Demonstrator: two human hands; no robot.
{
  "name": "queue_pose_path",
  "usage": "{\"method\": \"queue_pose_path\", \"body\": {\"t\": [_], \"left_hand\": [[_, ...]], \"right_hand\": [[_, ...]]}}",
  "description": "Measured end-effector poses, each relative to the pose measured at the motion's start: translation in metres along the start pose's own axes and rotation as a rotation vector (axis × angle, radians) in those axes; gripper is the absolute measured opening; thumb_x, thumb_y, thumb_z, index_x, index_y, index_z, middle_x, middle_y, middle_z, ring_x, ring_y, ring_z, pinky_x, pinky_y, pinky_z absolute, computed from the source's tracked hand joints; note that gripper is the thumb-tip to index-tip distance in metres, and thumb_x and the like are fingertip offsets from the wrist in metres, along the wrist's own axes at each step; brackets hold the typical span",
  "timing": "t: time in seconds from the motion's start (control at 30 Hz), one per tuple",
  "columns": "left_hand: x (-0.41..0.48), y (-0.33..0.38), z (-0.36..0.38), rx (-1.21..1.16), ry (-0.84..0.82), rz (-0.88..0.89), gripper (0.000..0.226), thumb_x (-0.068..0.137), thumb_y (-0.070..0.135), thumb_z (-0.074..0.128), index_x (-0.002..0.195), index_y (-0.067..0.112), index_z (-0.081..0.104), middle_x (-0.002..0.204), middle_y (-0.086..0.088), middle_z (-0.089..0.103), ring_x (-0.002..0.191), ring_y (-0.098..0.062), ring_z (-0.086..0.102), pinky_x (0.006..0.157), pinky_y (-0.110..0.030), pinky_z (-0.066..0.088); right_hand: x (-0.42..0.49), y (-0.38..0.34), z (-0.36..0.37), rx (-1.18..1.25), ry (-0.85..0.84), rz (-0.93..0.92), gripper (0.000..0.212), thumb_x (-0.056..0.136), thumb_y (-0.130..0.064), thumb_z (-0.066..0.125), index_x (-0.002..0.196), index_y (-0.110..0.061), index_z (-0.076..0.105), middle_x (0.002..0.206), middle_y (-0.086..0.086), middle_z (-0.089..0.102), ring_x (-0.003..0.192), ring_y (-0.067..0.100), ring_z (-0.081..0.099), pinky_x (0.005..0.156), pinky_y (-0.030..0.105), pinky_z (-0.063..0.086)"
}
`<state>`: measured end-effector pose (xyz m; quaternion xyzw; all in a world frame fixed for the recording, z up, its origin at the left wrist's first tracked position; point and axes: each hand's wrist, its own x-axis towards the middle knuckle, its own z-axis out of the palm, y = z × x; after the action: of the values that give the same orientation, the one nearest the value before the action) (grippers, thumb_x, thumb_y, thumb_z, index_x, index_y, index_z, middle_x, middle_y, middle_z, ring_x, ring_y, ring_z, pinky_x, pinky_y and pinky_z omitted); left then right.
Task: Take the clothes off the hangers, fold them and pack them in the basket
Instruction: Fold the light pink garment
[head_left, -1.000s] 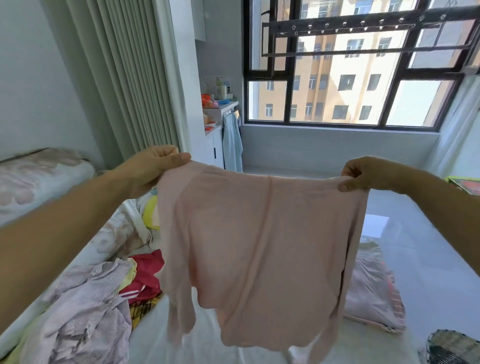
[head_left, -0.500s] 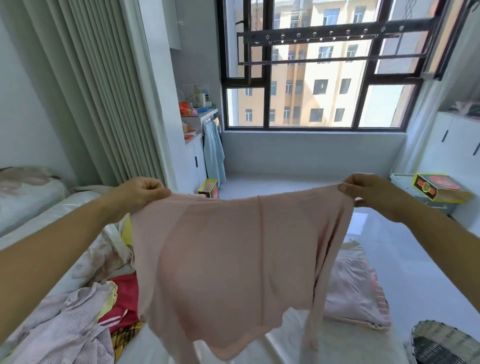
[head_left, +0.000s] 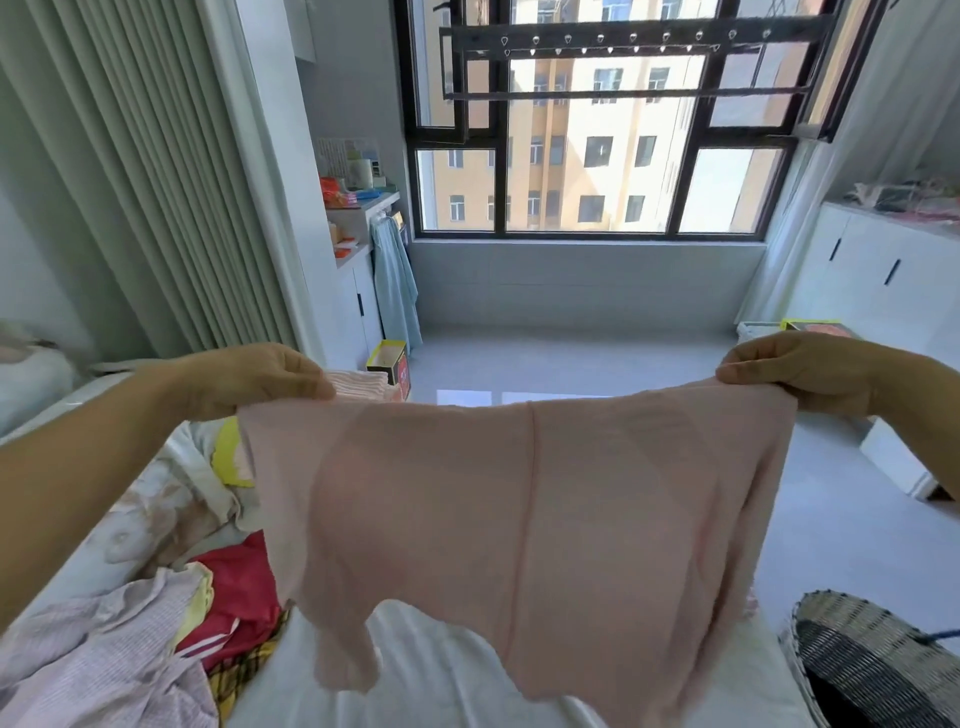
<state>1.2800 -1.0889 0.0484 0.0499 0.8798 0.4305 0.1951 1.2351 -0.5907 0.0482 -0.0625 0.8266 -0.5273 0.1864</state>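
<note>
Two hands up, one garment stretched between them, and the bed (head_left: 441, 670) fills the lower view beneath it all, white sheet running to the near edge. Over the middle of that bed hangs the pink top (head_left: 519, 509), thin and half see-through, spread wide with its lower hem and a sleeve dangling free above the sheet, not touching it as far as I can tell. No hanger shows in it, so the folding step looks to be in hand, the cloth being squared up in the air. Along the bed's left edge lies a heap of unfolded clothes (head_left: 156, 639), lilac, red and yellow plaid jumbled together. At the lower right corner of the view, just off the bed's right side, sits the woven basket (head_left: 862, 654), dark inside, contents hard to make out. Now the left hand (head_left: 254, 376), fingers curled, pinches the top's left upper corner; the right hand (head_left: 795, 371) pinches the right upper corner, the two well apart and the edge taut between them. Next, I'd judge, comes laying it flat on the sheet or bringing the corners together, keeping that limp fabric from bunching.
</note>
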Motion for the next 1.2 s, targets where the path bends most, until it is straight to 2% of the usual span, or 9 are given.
{"method": "queue_pose_path", "body": {"t": [0.13, 0.3, 0.5, 0.67, 0.77, 0.87, 0.97, 1.03, 1.2], "left_hand": [[0.018, -0.022, 0.002, 0.060, -0.012, -0.060, 0.042, 0.052, 0.049, 0.081, 0.057, 0.017, 0.054, 0.058, 0.004, 0.048, 0.055, -0.005, 0.044, 0.057, -0.017, 0.038], [0.069, -0.075, 0.037, -0.314, 0.262, -0.121, 0.026, 0.083, 0.025, 0.066, 0.067, 0.013, 0.049, 0.062, -0.001, 0.053, 0.058, -0.012, 0.050, 0.061, -0.026, 0.040], [0.125, -0.054, 0.018, -0.326, 0.502, 0.037, 0.030, 0.086, 0.033, 0.061, 0.067, 0.014, 0.047, 0.066, -0.002, 0.045, 0.061, -0.014, 0.040, 0.056, -0.027, 0.032], [0.127, 0.000, -0.031, -0.258, 0.642, 0.183, 0.032, 0.089, 0.038, 0.059, 0.066, 0.019, 0.047, 0.064, 0.000, 0.046, 0.056, -0.012, 0.042, 0.051, -0.022, 0.037], [0.114, 0.009, -0.040, -0.338, 0.571, 0.224, 0.035, 0.080, 0.050, 0.064, 0.069, 0.019, 0.052, 0.063, 0.001, 0.051, 0.051, -0.008, 0.048, 0.049, -0.020, 0.042], [0.109, -0.021, -0.028, -0.283, 0.452, 0.174, 0.068, 0.055, 0.069, 0.073, 0.078, 0.007, 0.055, 0.070, -0.008, 0.050, 0.059, -0.015, 0.048, 0.057, -0.027, 0.039], [0.117, -0.077, 0.013, -0.182, 0.327, 0.030, 0.079, 0.062, 0.067, 0.068, 0.085, -0.008, 0.058, 0.079, -0.011, 0.055, 0.071, -0.022, 0.049, 0.070, -0.033, 0.038], [0.124, -0.122, 0.060, -0.112, 0.229, -0.054, 0.047, 0.081, 0.049, 0.063, 0.080, 0.002, 0.062, 0.075, -0.006, 0.055, 0.070, -0.015, 0.050, 0.065, -0.021, 0.038], [0.139, -0.266, 0.189, 0.054, 0.060, -0.312, 0.032, 0.093, 0.027, 0.055, 0.065, 0.016, 0.045, 0.065, 0.003, 0.040, 0.063, -0.010, 0.041, 0.055, -0.025, 0.027]], "right_hand": [[0.015, 0.011, -0.001, 0.097, 0.117, -0.002, 0.076, 0.014, -0.052, 0.092, 0.071, -0.008, 0.068, 0.070, 0.006, 0.066, 0.057, 0.012, 0.061, 0.051, 0.019, 0.052], [0.048, 0.041, 0.020, 0.134, 0.234, 0.123, 0.033, 0.057, -0.030, 0.075, 0.075, -0.007, 0.061, 0.071, 0.010, 0.062, 0.054, 0.012, 0.059, 0.048, 0.019, 0.049], [0.087, 0.037, 0.009, 0.085, 0.407, 0.064, 0.019, 0.086, -0.021, 0.064, 0.077, -0.004, 0.059, 0.087, 0.017, 0.053, 0.065, 0.021, 0.048, 0.060, 0.029, 0.037], [0.083, -0.022, -0.017, -0.135, 0.486, -0.161, 0.023, 0.089, -0.029, 0.060, 0.081, -0.007, 0.062, 0.069, 0.007, 0.053, 0.058, 0.015, 0.046, 0.051, 0.021, 0.035], [0.068, -0.030, -0.016, -0.078, 0.438, -0.204, 0.028, 0.082, -0.042, 0.065, 0.075, -0.014, 0.065, 0.077, 0.007, 0.058, 0.071, 0.020, 0.051, 0.058, 0.025, 0.037], [0.056, 0.003, 0.000, -0.060, 0.335, -0.144, 0.048, 0.052, -0.066, 0.074, 0.065, -0.021, 0.066, 0.065, -0.001, 0.058, 0.056, 0.007, 0.052, 0.049, 0.016, 0.039], [0.059, 0.070, 0.032, -0.103, 0.222, -0.049, 0.024, 0.077, -0.033, 0.067, 0.063, -0.014, 0.063, 0.059, 0.000, 0.053, 0.050, 0.005, 0.045, 0.045, 0.012, 0.031], [0.066, 0.130, 0.062, -0.165, 0.164, 0.027, 0.023, 0.085, -0.013, 0.062, 0.063, -0.007, 0.058, 0.053, -0.005, 0.047, 0.047, 0.003, 0.039, 0.045, 0.014, 0.026], [0.078, 0.298, 0.160, -0.309, -0.058, 0.335, 0.032, 0.091, -0.008, 0.058, 0.061, -0.012, 0.045, 0.059, -0.003, 0.039, 0.052, 0.005, 0.034, 0.048, 0.016, 0.026]]}}
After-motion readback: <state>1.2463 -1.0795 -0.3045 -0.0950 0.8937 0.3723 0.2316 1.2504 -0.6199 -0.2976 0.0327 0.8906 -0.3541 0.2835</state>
